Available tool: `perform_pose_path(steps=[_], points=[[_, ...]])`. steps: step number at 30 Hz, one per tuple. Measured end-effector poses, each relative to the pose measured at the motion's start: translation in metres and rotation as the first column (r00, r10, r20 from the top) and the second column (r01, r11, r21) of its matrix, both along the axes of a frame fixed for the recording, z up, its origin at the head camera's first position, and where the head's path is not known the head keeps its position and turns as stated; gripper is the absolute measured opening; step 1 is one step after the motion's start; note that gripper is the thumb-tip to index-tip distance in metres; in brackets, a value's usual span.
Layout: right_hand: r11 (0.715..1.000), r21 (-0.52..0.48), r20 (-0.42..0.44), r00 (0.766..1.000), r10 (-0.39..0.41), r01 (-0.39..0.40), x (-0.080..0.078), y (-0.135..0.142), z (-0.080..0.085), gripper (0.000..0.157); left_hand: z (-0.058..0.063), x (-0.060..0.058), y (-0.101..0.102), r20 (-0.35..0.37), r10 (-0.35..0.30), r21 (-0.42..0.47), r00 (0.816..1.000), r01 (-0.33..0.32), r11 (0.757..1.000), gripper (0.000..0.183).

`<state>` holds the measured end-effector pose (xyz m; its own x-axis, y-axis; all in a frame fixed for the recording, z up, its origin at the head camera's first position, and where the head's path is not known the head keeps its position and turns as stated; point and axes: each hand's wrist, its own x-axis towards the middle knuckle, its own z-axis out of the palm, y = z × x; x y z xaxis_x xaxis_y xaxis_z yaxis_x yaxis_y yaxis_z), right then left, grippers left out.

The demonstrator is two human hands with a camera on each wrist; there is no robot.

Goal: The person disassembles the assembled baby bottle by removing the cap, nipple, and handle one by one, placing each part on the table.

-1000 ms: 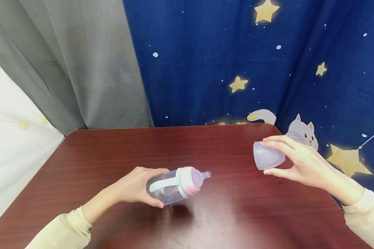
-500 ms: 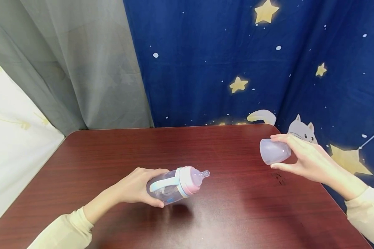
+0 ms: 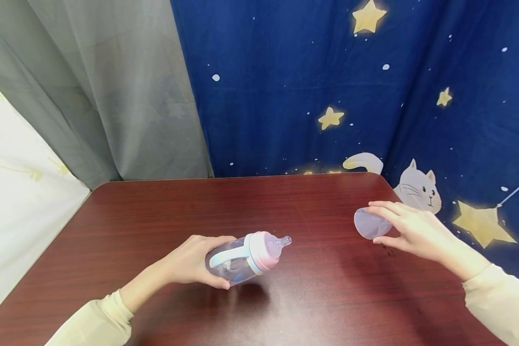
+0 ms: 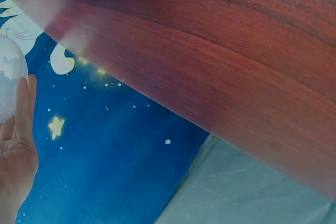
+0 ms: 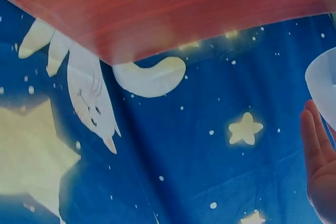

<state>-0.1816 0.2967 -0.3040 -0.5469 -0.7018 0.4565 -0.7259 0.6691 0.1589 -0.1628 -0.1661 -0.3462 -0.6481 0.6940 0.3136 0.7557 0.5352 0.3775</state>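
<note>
My left hand (image 3: 196, 262) grips the clear body of a baby bottle (image 3: 242, 259) from its base end. The bottle is tilted over the table, its nipple pointing right; it has a pale blue handle and a pink collar. Only part of the bottle's clear base (image 4: 10, 77) shows in the left wrist view, beside the fingers. Over at the right, my right hand (image 3: 415, 233) holds a translucent bottle cap (image 3: 372, 224) between thumb and fingers, its open end facing left. The cap is partly visible at the right wrist view's edge. Bottle and cap are well apart.
A dark red wooden table (image 3: 177, 206) lies under both hands. Behind it hang a grey curtain (image 3: 134, 96) and a blue curtain (image 3: 285, 86) with stars and a cat. White cloth (image 3: 21, 192) hangs at the left.
The right hand with the cap first moved right and up, then came back down and slightly left, turning the cap's open end more toward view. The left hand and bottle have barely moved.
</note>
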Motion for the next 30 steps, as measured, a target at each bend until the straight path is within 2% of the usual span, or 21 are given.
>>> perform_pose_path(steps=[15, 30], points=[[0.998, 0.025, 0.106, 0.993, -0.059, 0.056, -0.011, 0.002, -0.043, 0.062, -0.004, 0.000, 0.000, 0.007, 0.003, 0.018, 1.000, -0.003, 1.000, 0.070], [0.991, 0.079, 0.165, 0.979, -0.116, 0.104, -0.012, -0.001, -0.063, 0.059, -0.007, 0.001, -0.001, 0.009, 0.005, 0.032, 1.000, -0.005, 0.999, 0.071]])
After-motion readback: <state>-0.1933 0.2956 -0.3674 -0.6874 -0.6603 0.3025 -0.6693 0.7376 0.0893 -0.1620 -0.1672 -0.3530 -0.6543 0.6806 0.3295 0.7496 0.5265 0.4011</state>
